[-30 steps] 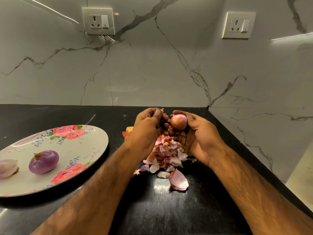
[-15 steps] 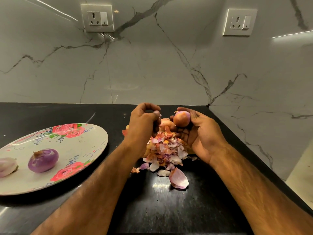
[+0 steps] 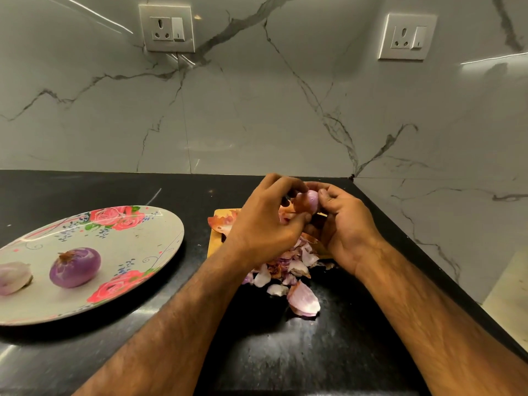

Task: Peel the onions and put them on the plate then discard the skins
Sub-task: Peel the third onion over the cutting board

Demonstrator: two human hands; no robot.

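Observation:
My right hand (image 3: 344,227) holds a small onion (image 3: 310,200) above the skin pile, its top pink and bare. My left hand (image 3: 264,220) has its fingertips curled onto the onion's left side, where a brown flap of skin (image 3: 300,207) hangs loose. Under both hands lies a heap of pink and brown onion skins (image 3: 288,270) on the black counter. A floral plate (image 3: 134,252) at the left carries a peeled purple onion (image 3: 75,267) and a paler peeled onion (image 3: 14,277) at the frame's edge.
A yellow-orange board (image 3: 215,241) shows partly under the skins. The marble wall meets the counter just behind my hands, and the counter's right edge runs diagonally close to my right forearm. Two wall sockets (image 3: 167,27) (image 3: 407,37) sit high up.
My left hand has come back from the pile to the onion and taken hold of its skin. Part of the onion now shows pink where skin has lifted.

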